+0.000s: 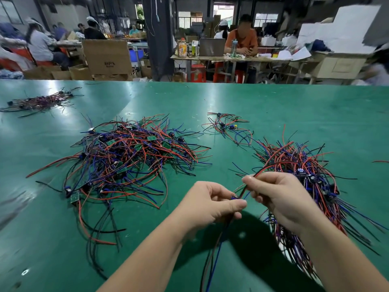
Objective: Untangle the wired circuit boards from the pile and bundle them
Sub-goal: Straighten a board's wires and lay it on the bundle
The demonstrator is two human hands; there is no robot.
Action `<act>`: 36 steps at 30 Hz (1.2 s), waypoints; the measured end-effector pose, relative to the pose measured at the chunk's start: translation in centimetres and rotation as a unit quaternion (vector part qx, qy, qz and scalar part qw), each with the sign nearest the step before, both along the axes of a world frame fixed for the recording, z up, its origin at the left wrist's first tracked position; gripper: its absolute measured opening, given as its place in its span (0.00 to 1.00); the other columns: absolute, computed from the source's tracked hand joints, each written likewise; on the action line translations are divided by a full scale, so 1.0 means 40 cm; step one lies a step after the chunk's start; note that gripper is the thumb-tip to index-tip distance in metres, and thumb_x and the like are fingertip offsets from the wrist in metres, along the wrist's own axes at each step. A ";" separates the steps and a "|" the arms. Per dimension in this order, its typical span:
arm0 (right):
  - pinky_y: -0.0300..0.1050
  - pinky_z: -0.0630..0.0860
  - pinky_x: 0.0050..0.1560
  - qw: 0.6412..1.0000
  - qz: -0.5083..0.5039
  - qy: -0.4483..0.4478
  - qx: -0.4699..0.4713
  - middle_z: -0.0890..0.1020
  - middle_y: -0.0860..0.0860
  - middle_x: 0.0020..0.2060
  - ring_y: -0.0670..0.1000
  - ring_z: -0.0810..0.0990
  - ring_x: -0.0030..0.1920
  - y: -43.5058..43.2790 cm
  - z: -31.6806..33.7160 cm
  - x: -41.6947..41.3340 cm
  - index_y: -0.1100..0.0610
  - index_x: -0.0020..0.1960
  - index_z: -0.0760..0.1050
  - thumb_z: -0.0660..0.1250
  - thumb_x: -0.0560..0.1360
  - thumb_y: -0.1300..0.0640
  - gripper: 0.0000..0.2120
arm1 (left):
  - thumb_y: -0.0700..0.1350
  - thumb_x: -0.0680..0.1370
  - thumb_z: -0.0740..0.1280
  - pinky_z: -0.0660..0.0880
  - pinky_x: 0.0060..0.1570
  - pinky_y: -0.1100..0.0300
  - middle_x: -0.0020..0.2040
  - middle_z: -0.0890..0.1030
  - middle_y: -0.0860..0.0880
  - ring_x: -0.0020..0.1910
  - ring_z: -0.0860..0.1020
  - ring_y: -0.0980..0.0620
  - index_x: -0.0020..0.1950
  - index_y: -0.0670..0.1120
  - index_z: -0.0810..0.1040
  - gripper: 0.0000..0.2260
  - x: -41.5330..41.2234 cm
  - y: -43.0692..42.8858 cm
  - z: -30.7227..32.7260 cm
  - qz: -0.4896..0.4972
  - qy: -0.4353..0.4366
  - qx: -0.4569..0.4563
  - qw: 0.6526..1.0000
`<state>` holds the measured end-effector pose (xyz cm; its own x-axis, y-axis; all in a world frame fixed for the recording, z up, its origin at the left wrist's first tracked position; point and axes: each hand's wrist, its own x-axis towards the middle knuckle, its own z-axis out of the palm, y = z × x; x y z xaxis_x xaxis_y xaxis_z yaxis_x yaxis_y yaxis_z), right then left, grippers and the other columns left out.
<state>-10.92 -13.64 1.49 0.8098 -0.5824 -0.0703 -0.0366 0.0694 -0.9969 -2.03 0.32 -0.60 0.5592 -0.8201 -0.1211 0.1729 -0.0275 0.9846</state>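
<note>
A big tangled pile (128,159) of small green circuit boards with red, black and blue wires lies left of centre on the green table (273,106). A sorted bundle (311,182) of wired boards lies at the right, partly under my right forearm. My left hand (212,204) pinches one wired board, mostly hidden, whose black and blue wires (212,260) hang down towards me. My right hand (275,197) pinches that piece's red and black wires (271,166) just above the left hand, and they arch up to the right.
A small loose cluster (228,127) of wired boards lies behind my hands. Another bundle (40,102) rests at the far left. Beyond the table's far edge are cardboard boxes (107,57), workbenches and seated people.
</note>
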 end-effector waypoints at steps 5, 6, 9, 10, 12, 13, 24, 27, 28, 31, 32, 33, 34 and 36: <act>0.29 0.71 0.24 0.981 -0.100 -0.080 0.146 0.78 0.52 0.29 0.42 0.76 0.26 -0.046 0.032 -0.017 0.66 0.44 0.78 0.70 0.65 0.59 0.12 | 0.36 0.70 0.74 0.79 0.32 0.63 0.31 0.82 0.48 0.31 0.82 0.53 0.41 0.42 0.76 0.08 -0.008 -0.001 0.006 -0.041 0.007 0.021 0.999; 0.28 0.71 0.24 0.973 -0.113 -0.101 0.174 0.78 0.51 0.30 0.41 0.76 0.26 -0.055 0.034 -0.018 0.64 0.44 0.78 0.69 0.68 0.58 0.09 | 0.36 0.70 0.74 0.79 0.33 0.63 0.31 0.82 0.48 0.31 0.82 0.53 0.41 0.42 0.76 0.08 -0.008 0.000 0.009 -0.045 0.012 0.023 0.999; 0.29 0.74 0.31 0.939 -0.167 -0.180 0.241 0.79 0.52 0.35 0.42 0.78 0.29 -0.077 0.034 -0.013 0.63 0.45 0.77 0.62 0.78 0.56 0.10 | 0.36 0.70 0.75 0.79 0.33 0.62 0.31 0.82 0.47 0.31 0.82 0.52 0.41 0.41 0.76 0.08 0.004 0.011 0.016 -0.033 0.005 0.024 0.999; 0.30 0.75 0.32 0.926 -0.191 -0.207 0.252 0.79 0.53 0.38 0.44 0.80 0.31 -0.082 0.033 -0.013 0.63 0.46 0.76 0.61 0.79 0.56 0.11 | 0.36 0.69 0.75 0.79 0.32 0.62 0.31 0.82 0.47 0.31 0.82 0.52 0.42 0.40 0.77 0.08 0.008 0.012 0.017 -0.016 0.005 0.025 1.000; 0.33 0.77 0.36 0.910 -0.228 -0.239 0.252 0.78 0.56 0.44 0.48 0.84 0.37 -0.089 0.030 -0.012 0.64 0.50 0.73 0.62 0.79 0.60 0.07 | 0.36 0.69 0.75 0.78 0.31 0.62 0.32 0.82 0.45 0.30 0.82 0.52 0.42 0.39 0.77 0.08 0.016 0.010 0.015 0.044 0.017 0.013 0.999; 0.35 0.77 0.38 0.913 -0.230 -0.233 0.242 0.77 0.57 0.47 0.51 0.85 0.41 -0.085 0.026 -0.010 0.64 0.53 0.71 0.63 0.78 0.63 0.06 | 0.37 0.69 0.75 0.78 0.31 0.63 0.33 0.83 0.45 0.30 0.82 0.52 0.42 0.39 0.77 0.08 0.022 0.007 0.012 0.083 0.030 -0.001 0.996; 0.40 0.78 0.41 0.922 0.002 -0.046 -0.386 0.81 0.47 0.38 0.47 0.80 0.37 0.058 -0.015 0.002 0.50 0.45 0.81 0.77 0.65 0.64 0.13 | 0.55 0.64 0.71 0.79 0.33 0.63 0.32 0.83 0.49 0.31 0.81 0.55 0.39 0.44 0.82 0.15 0.015 -0.002 0.016 0.074 -0.029 0.002 0.997; 0.30 0.75 0.38 0.925 -0.091 -0.045 -0.365 0.83 0.48 0.36 0.43 0.80 0.34 0.012 0.007 -0.015 0.52 0.47 0.82 0.76 0.66 0.65 0.13 | 0.57 0.71 0.68 0.79 0.35 0.61 0.39 0.85 0.48 0.36 0.83 0.54 0.42 0.46 0.82 0.14 0.054 0.017 0.028 0.147 -0.096 0.029 0.984; 0.28 0.74 0.38 0.921 -0.123 -0.023 -0.370 0.83 0.47 0.36 0.42 0.79 0.33 -0.010 0.014 -0.023 0.51 0.48 0.83 0.75 0.67 0.63 0.12 | 0.54 0.75 0.69 0.79 0.37 0.61 0.41 0.84 0.49 0.37 0.83 0.54 0.44 0.48 0.82 0.10 0.081 0.031 0.026 0.223 -0.177 0.056 0.957; 0.37 0.73 0.49 0.866 -0.174 0.126 -0.452 0.84 0.50 0.47 0.47 0.80 0.46 -0.077 0.023 -0.043 0.51 0.52 0.83 0.72 0.70 0.58 0.11 | 0.47 0.76 0.67 0.68 0.49 0.62 0.51 0.76 0.50 0.50 0.75 0.50 0.54 0.54 0.80 0.08 0.162 0.090 0.006 0.389 -0.408 0.209 0.799; 0.42 0.71 0.57 0.848 -0.170 0.173 -0.471 0.81 0.53 0.54 0.52 0.78 0.55 -0.089 0.021 -0.046 0.52 0.53 0.82 0.72 0.71 0.57 0.12 | 0.48 0.76 0.66 0.65 0.52 0.59 0.54 0.73 0.48 0.55 0.70 0.47 0.55 0.55 0.79 0.09 0.184 0.107 -0.005 0.392 -0.422 0.265 0.773; 0.47 0.67 0.62 0.842 -0.165 0.199 -0.473 0.77 0.55 0.59 0.55 0.73 0.61 -0.095 0.018 -0.048 0.52 0.55 0.82 0.72 0.71 0.56 0.12 | 0.50 0.77 0.65 0.64 0.53 0.56 0.56 0.71 0.47 0.57 0.66 0.44 0.56 0.56 0.78 0.09 0.200 0.119 -0.014 0.382 -0.412 0.317 0.764; 0.50 0.65 0.65 0.845 -0.164 0.202 -0.468 0.75 0.57 0.61 0.57 0.70 0.64 -0.095 0.017 -0.049 0.52 0.55 0.81 0.71 0.71 0.56 0.13 | 0.52 0.77 0.64 0.64 0.53 0.55 0.56 0.70 0.46 0.58 0.65 0.43 0.55 0.57 0.78 0.08 0.210 0.125 -0.020 0.367 -0.395 0.354 0.764; 0.49 0.64 0.65 0.851 -0.172 0.175 -0.464 0.74 0.56 0.61 0.55 0.69 0.65 -0.090 0.017 -0.049 0.51 0.54 0.81 0.71 0.71 0.57 0.12 | 0.54 0.78 0.62 0.66 0.54 0.52 0.56 0.73 0.44 0.58 0.65 0.41 0.54 0.56 0.79 0.09 0.219 0.127 -0.032 0.336 -0.383 0.399 0.762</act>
